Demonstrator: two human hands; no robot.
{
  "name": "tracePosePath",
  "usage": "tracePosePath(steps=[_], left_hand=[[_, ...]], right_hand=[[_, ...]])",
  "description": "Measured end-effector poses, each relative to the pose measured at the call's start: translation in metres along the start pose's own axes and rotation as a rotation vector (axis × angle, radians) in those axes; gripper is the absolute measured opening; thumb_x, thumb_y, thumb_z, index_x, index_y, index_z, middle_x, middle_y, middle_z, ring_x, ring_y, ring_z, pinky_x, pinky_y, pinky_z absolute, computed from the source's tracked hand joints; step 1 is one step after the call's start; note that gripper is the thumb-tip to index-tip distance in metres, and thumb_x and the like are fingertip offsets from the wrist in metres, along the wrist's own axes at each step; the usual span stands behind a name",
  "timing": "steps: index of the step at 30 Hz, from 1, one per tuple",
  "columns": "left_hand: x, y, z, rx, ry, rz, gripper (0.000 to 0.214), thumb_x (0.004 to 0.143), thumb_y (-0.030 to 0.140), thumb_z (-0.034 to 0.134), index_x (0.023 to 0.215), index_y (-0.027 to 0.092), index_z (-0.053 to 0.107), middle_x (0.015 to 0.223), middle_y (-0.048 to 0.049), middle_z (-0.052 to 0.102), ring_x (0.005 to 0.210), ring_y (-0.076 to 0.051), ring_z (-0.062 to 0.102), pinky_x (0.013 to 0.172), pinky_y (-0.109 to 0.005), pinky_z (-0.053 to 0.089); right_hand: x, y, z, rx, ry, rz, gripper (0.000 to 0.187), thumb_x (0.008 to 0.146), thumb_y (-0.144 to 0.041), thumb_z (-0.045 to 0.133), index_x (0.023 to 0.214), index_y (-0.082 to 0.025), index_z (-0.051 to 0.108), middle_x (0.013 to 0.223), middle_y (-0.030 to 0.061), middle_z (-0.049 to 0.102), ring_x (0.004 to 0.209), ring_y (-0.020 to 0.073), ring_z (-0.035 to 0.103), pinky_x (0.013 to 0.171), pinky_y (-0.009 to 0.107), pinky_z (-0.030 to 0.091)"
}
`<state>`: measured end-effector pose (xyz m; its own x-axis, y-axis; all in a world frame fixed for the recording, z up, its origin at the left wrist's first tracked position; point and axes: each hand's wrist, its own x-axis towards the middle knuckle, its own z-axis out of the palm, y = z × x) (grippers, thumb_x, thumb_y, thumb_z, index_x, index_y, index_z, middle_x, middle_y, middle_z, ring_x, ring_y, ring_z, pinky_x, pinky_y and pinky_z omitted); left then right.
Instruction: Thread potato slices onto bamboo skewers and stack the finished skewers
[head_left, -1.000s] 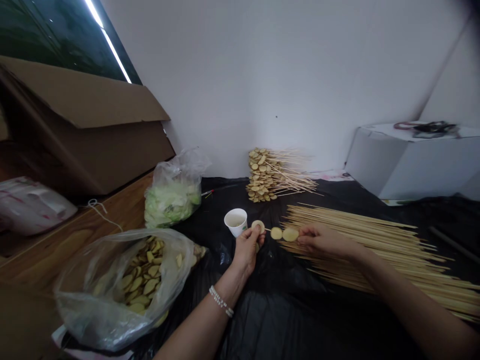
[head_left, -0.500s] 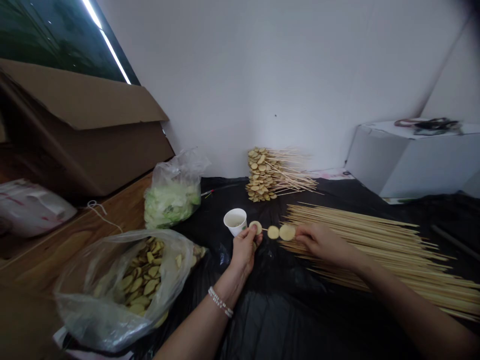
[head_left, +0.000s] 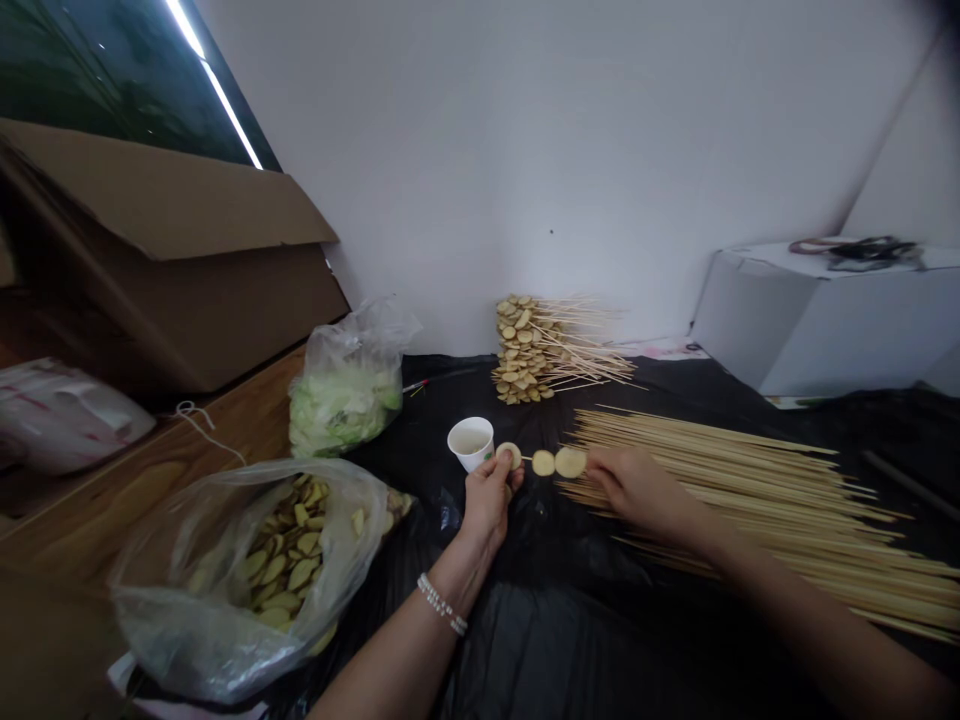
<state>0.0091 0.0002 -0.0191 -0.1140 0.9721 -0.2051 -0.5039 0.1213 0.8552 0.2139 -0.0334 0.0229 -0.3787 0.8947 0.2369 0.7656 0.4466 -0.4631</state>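
My left hand [head_left: 489,493], with a beaded bracelet at the wrist, pinches a round pale potato slice [head_left: 509,456] at the left end of a skewer [head_left: 528,459]. Two more potato slices [head_left: 544,463] sit side by side on that skewer. Just right of them, my right hand [head_left: 626,482] is closed around the skewer, whose rest is hidden by the fingers. A white paper cup [head_left: 471,441] stands right behind my left hand. Under my right forearm lies a wide spread of bare bamboo skewers [head_left: 720,480].
Loaded skewers [head_left: 525,350] are stacked against the wall. At left, an open plastic bag [head_left: 187,600] contains loose slices [head_left: 289,565], and a bag of green vegetable [head_left: 345,400] stands behind it. A cardboard box [head_left: 172,290] is far left; a white box [head_left: 840,310] is at right.
My right hand has shifted slightly left toward my left hand, and the two slices on the skewer have moved left with it. My left hand stays almost in place.
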Motion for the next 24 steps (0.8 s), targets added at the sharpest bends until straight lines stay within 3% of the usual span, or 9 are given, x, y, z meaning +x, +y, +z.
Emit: tracePosePath(steps=[4,10,17,24], left_hand=[[0.001,-0.002,-0.001,0.016,-0.016,0.019,0.036,0.051,0.034,0.084,0.072,0.008,0.071,0.065,-0.0045,0.065,0.055,-0.006,0.054,0.055,-0.017,0.046],[0.000,-0.001,-0.001,0.042,0.012,0.017,0.040,0.049,0.038,0.084,0.072,0.008,0.072,0.065,-0.0051,0.066,0.055,-0.006,0.055,0.055,-0.017,0.045],[-0.001,-0.001,0.000,0.067,-0.005,0.014,0.037,0.051,0.038,0.083,0.069,0.008,0.071,0.064,-0.0052,0.066,0.056,-0.007,0.057,0.056,-0.017,0.046],[0.001,0.002,-0.001,0.027,-0.013,-0.012,0.036,0.053,0.034,0.083,0.072,0.007,0.070,0.065,-0.0060,0.066,0.054,-0.006,0.055,0.053,-0.016,0.045]], right_hand=[[0.002,0.000,0.002,0.067,-0.057,0.063,0.025,0.085,-0.021,0.042,0.063,-0.018,0.053,0.063,0.0013,0.058,0.060,0.0133,0.049,0.057,0.025,0.030],[0.000,0.000,0.009,-0.048,0.045,-0.031,0.025,0.091,-0.021,0.034,0.081,-0.018,0.057,0.078,0.0060,0.064,0.070,0.0157,0.053,0.063,0.026,0.032],[0.003,0.005,0.013,0.116,-0.068,0.089,0.023,0.083,-0.019,0.046,0.061,-0.018,0.051,0.061,0.0011,0.058,0.058,0.0132,0.049,0.055,0.024,0.030],[0.001,0.007,0.019,0.010,0.100,-0.080,0.025,0.091,-0.022,0.034,0.078,-0.019,0.055,0.076,0.0051,0.062,0.071,0.0162,0.053,0.064,0.026,0.034]])
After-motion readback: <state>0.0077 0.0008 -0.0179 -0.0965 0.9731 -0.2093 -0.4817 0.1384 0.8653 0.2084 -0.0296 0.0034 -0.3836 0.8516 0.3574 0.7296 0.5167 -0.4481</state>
